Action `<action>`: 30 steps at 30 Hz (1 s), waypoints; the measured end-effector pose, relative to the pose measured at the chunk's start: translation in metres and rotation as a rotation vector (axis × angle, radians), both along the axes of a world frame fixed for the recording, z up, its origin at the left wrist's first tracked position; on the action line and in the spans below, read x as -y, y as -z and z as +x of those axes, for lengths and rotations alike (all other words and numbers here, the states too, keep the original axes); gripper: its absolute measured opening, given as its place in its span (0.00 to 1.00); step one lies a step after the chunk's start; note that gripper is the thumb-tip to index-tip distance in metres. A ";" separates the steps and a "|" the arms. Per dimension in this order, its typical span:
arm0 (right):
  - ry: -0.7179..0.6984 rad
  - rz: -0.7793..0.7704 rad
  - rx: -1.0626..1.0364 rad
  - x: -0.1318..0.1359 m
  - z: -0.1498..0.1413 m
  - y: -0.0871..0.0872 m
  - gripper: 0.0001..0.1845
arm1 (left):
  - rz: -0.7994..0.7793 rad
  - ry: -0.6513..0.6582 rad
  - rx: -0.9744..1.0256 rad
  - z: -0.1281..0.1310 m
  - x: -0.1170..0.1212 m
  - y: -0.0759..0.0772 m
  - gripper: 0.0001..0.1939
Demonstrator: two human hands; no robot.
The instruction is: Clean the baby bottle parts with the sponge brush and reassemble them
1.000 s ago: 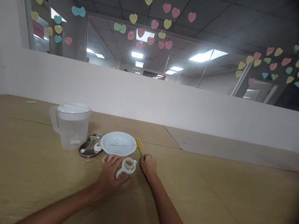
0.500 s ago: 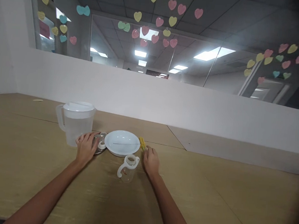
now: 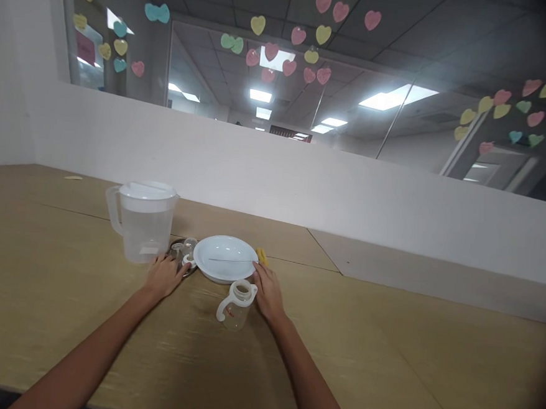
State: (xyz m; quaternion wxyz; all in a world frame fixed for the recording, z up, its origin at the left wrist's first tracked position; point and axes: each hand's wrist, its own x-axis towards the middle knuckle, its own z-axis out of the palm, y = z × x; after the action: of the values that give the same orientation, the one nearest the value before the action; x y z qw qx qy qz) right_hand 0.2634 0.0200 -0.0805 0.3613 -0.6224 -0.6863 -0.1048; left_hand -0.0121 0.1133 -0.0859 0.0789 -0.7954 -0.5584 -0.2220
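Note:
My left hand (image 3: 164, 276) lies with fingers spread at the near edge of a dark metal dish (image 3: 175, 245). Its thumb reaches the white ring of a clear, dome-topped part (image 3: 189, 246) in that dish. A thin straight rod (image 3: 231, 261) crosses the white oval bowl (image 3: 226, 242). My right hand (image 3: 269, 291) is at the bowl's right rim, its fingertips closed at the rod's end; the exact contact is too small to see. Behind those fingers a yellow object (image 3: 262, 256) is partly hidden. Between my hands stands a clear bottle (image 3: 234, 317) with a white handled collar, its mouth uncovered.
A lidded translucent pitcher (image 3: 145, 227) with its handle to the left stands behind my left hand. A small flat pale piece (image 3: 73, 177) lies farther back on the wooden table (image 3: 383, 362). A white wall (image 3: 257, 166) with windows above closes off the back.
My right hand has moved up and left from the yellow object to the bowl's rim. My left hand has slid slightly right and nearer, its thumb now at the white ring. The view has shifted slightly.

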 end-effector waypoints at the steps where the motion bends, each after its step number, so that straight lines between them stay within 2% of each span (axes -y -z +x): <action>1: -0.006 0.000 -0.008 0.000 0.000 0.000 0.23 | -0.010 -0.007 0.009 0.000 0.000 -0.002 0.28; 12: 0.086 -0.110 -0.077 0.003 -0.004 -0.009 0.23 | -0.070 -0.018 -0.034 0.000 0.004 -0.012 0.20; 17: 0.149 -0.231 -0.050 0.003 -0.004 -0.040 0.22 | -0.175 -0.041 -0.079 0.005 -0.011 -0.024 0.17; 22: 0.280 -0.388 0.092 -0.015 -0.009 -0.074 0.18 | -0.228 -0.079 -0.070 0.013 -0.031 -0.038 0.15; 26: 0.291 -0.450 0.100 -0.031 -0.009 -0.081 0.11 | -0.243 -0.087 -0.062 0.018 -0.037 -0.042 0.15; 30: 0.297 -0.479 0.077 -0.037 -0.008 -0.084 0.09 | -0.221 -0.075 -0.048 0.014 -0.038 -0.050 0.14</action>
State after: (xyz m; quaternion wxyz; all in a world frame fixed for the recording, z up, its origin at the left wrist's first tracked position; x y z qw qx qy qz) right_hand 0.2556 0.0572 0.0036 0.1580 -0.7794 -0.6060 -0.0150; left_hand 0.0018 0.1515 -0.0356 0.0122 -0.7829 -0.6067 -0.1369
